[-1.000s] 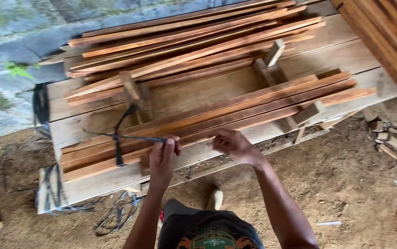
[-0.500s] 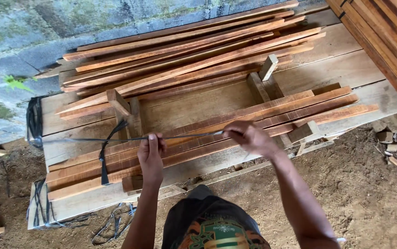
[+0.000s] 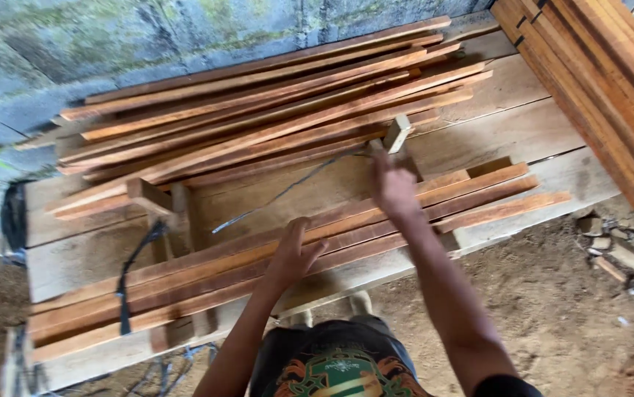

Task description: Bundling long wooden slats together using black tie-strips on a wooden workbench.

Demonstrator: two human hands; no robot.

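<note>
Outdoor dirt ground point(image 3: 552, 309) beneath a rough plank workbench point(image 3: 493, 132), backed by a mossy stone wall point(image 3: 111, 44). Two piles of reddish wooden slats are laid lengthwise on the bench: a far pile point(image 3: 258, 117) and a near pile point(image 3: 207, 272). Left hand point(image 3: 293, 255): pressed flat on the near pile, fingers spread. Right hand point(image 3: 393, 185): closed on the end of a thin dark strap point(image 3: 280, 195), which is stretched across the bench between the piles. Bundled slats point(image 3: 596, 81) are stacked at right.
</note>
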